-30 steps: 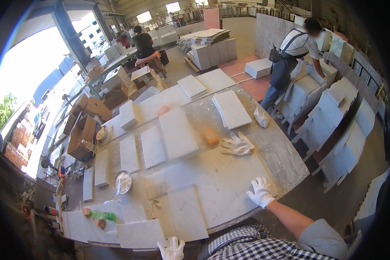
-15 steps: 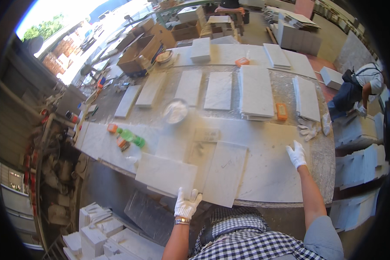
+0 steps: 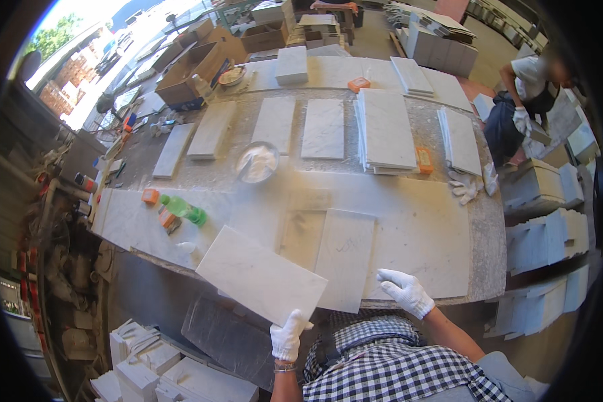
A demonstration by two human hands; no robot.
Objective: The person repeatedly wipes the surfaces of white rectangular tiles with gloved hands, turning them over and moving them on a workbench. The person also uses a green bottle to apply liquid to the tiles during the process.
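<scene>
1. The white marble tile sat tilted at the near left edge of the workbench, its near corner hanging past the edge toward me and its far end over the bench top.
2. My left hand, in a white glove, was closed on that near corner, fingers curled round the tile's edge.
3. My right hand, also gloved, lay open with fingers spread at the near edge of the bench, holding nothing, just beside a second tile lying flat.
4. Just left of the held tile I saw a green bottle lying on its side and small orange blocks.
5. Farther in, a round bowl of white paste stood on the dusty bench, with single tiles laid flat in a row behind it.
6. To the right of that row a stack of tiles rested, an orange sponge touching its right side, and a spare pair of gloves lay near the bench's right edge.
7. Cardboard boxes crowded the far left end.
8. Around the bench, more stone pieces were piled at right, and a person in a white shirt bent over at the far right.
9. Daylight and greenery showed at the upper left.
</scene>
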